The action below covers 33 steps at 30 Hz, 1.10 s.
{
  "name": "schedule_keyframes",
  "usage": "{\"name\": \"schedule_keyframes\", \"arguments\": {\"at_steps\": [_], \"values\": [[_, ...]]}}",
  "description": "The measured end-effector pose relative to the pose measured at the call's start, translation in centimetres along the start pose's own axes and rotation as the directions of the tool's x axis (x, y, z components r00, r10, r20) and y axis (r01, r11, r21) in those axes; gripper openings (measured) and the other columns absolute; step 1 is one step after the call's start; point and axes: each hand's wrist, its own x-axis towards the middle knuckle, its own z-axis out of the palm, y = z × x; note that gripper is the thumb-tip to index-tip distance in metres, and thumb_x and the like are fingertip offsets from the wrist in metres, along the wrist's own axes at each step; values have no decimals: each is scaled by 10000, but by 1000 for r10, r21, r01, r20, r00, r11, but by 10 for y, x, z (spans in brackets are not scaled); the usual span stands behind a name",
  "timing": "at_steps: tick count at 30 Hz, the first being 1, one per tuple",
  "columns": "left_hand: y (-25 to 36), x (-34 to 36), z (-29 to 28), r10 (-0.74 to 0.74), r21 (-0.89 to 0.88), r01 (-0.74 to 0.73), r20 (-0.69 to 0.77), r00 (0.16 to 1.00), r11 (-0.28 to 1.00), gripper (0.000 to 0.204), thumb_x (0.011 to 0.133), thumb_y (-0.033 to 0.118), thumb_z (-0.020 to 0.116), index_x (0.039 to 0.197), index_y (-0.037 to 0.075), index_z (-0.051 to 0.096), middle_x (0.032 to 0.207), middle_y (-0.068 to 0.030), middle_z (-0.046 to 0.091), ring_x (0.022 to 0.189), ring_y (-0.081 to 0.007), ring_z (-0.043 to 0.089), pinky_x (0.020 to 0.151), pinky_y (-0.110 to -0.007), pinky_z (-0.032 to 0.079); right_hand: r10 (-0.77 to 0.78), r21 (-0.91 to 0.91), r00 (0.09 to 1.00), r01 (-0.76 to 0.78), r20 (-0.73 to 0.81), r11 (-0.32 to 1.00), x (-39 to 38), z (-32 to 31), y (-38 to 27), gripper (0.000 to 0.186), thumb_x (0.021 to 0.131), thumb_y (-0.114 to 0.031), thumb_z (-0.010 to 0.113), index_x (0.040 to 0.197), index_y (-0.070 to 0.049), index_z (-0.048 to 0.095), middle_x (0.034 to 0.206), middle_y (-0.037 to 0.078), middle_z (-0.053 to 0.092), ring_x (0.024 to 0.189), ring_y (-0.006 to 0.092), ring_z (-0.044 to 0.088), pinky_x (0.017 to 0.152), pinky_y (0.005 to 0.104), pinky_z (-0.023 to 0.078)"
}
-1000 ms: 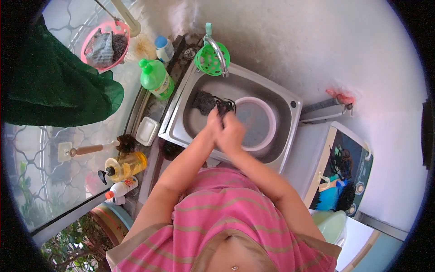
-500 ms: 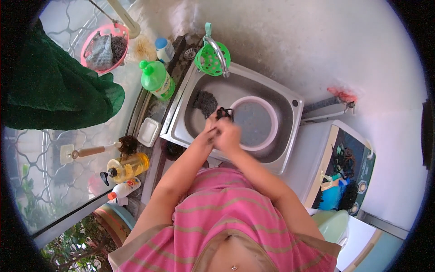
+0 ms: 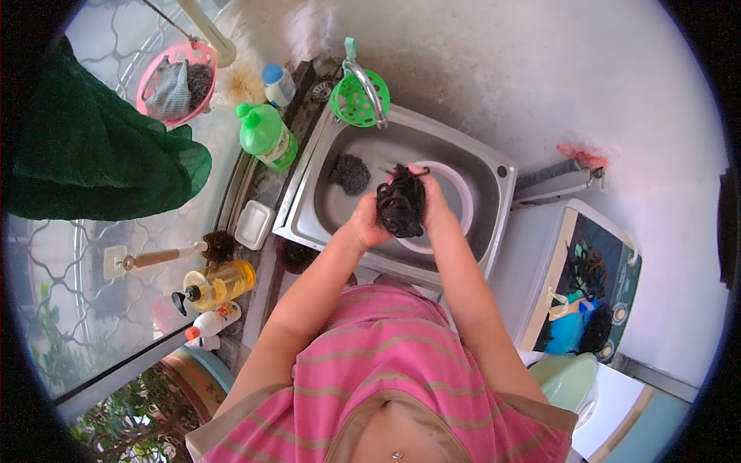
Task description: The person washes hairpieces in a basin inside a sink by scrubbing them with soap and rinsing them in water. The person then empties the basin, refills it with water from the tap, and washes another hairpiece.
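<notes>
Between my two hands, above the sink, sits a rounded clump of dark, wavy, hair-like strands [image 3: 401, 202], like a wet hairpiece. My left hand [image 3: 370, 224] cups its left side, and my right hand [image 3: 434, 202] wraps its right side; the fingers are partly hidden behind it. Beneath the right hand, a pale pink basin [image 3: 465, 202] stands in the steel sink [image 3: 463, 147], half covered by hands and clump. A dark grey, fuzzy mesh pad [image 3: 352, 174] lies on the sink floor to the left.
A curved faucet [image 3: 376, 100] and green perforated basket [image 3: 351, 110] are at the sink's back left. Left stand a green bottle [image 3: 268, 137], white soap dish [image 3: 254, 224] and yellow pump bottle [image 3: 224, 285]. A washing machine [image 3: 515, 247] with dark items on top stands right.
My hands were pressed together, blurred, with dark strands sticking out. Now they are apart, farther right over the basin, with the whole clump showing loosely between them.
</notes>
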Motion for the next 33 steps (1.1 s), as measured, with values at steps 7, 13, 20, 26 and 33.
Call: {"name": "schedule_keyframes", "arguments": {"at_steps": [7,13,20,26,33], "values": [[-18,0,-8,103,-3,-105,-186,977,994,614,827,538,446,1202,54,493,1220,-138,509,1136,-304,464,963,-538,310,-722,-606,679,522,-131,601,-5,30,8,252,820,-254,596,726,-32,520,574,29,493,483,156,470,500,303,409],[-3,-6,-22,64,3,-65,115,991,998,307,866,350,509,887,62,616,786,-101,618,730,-247,569,672,-400,474,-522,-626,389,657,759,-420,-40,35,97,124,636,-133,637,635,-74,529,651,147,564,619,328,567,583,381,456],[-34,21,-19,122,174,-90,-183,975,981,327,916,364,320,955,146,561,743,-11,605,582,-162,573,431,-290,422,-913,-989,407,132,-10,69,1,-1,25,307,866,-289,510,696,-38,553,640,161,592,611,370,572,541,456,424],[-46,19,-34,364,145,-346,-125,923,927,356,909,323,332,1108,88,510,984,-96,592,942,-213,565,837,-364,451,-804,-829,325,448,499,-334,-28,0,75,222,810,-220,542,655,-62,557,621,182,562,554,390,544,517,468,415],[-58,50,-11,30,201,46,-358,933,978,314,913,350,355,907,120,568,791,-58,598,745,-200,589,666,-351,484,-895,-999,444,39,33,-18,3,-69,10,263,841,-232,523,670,-34,541,657,206,567,625,403,545,561,482,406]]}}
